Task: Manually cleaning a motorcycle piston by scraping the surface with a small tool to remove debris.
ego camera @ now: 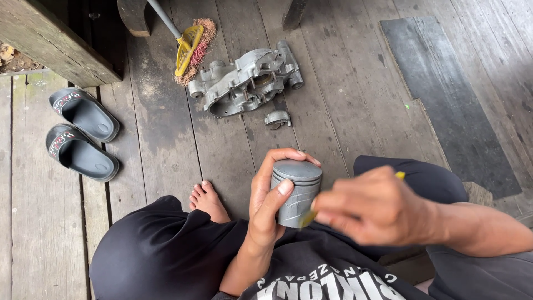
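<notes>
Head view: left hand (266, 203) grips grey piston (296, 191) at lower centre; right hand (369, 205), blurred, pinches yellow-handled tool (307, 218) against its skirt. Best done with the piston steady and strokes light.

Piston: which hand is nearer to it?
Left. The left hand wraps around the grey piston, thumb on its rim. The right hand is beside it, pressing a yellow tool against its side.
</notes>
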